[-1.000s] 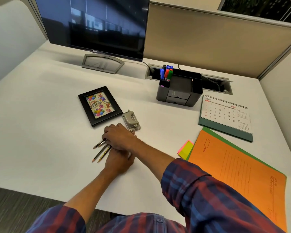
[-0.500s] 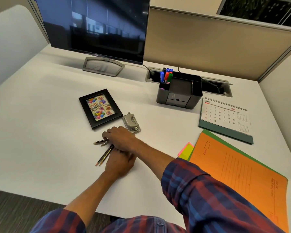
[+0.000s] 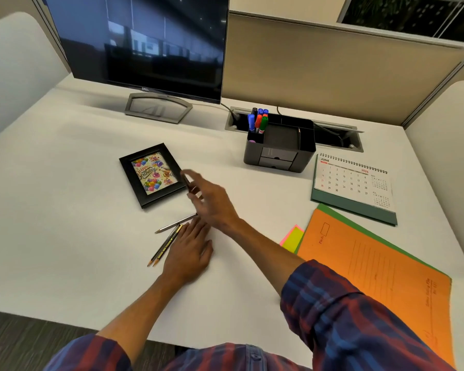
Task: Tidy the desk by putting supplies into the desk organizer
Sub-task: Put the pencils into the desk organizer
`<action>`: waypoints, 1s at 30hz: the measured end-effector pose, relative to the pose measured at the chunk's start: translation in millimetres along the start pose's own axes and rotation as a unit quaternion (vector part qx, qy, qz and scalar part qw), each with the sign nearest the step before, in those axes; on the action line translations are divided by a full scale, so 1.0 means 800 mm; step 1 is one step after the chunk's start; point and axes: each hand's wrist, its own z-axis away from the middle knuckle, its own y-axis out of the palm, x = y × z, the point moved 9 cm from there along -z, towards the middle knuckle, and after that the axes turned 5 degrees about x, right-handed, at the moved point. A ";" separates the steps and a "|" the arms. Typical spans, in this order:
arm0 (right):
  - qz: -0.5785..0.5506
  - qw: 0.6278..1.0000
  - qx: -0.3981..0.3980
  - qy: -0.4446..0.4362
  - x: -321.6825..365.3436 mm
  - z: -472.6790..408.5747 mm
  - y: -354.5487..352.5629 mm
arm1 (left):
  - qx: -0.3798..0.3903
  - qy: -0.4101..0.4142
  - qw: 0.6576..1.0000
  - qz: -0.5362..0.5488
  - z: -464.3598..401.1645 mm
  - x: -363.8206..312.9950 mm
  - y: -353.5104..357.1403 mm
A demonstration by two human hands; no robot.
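Observation:
The black desk organizer point(image 3: 307, 145) stands at the back middle of the desk, with several coloured markers point(image 3: 258, 121) upright in its left slot. Three pencils lie on the desk: a silver one point(image 3: 175, 224) and a black-and-yellow pair point(image 3: 166, 245). My left hand point(image 3: 190, 254) rests flat on the desk just right of the pair. Blurred and lifted above the desk, my right hand point(image 3: 212, 200) pinches a dark pencil point(image 3: 186, 181) by the picture frame's right edge. It hides the small metal tool that lay there.
A black picture frame point(image 3: 150, 174) lies left of my right hand. A monitor point(image 3: 145, 44) stands at the back left. On the right are a desk calendar point(image 3: 352, 183), an orange folder point(image 3: 373, 269) and sticky notes point(image 3: 292, 238). A cable slot point(image 3: 343, 135) runs behind the organizer.
My right hand has lifted off the pencils with one dark pencil and moved up and right, toward the frame. My left hand stays by the others.

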 end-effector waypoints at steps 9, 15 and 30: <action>-0.065 0.972 -0.215 0.065 -0.073 0.030 -0.157 | 0.002 -0.005 1.000 0.003 0.002 0.002 0.002; 0.022 0.939 -0.333 0.079 -0.102 0.053 -0.257 | -0.001 -0.003 1.000 0.003 0.000 0.004 0.005; 0.177 0.927 -0.275 0.184 -0.188 0.062 -0.335 | -0.002 -0.002 1.000 -0.008 0.000 0.005 0.007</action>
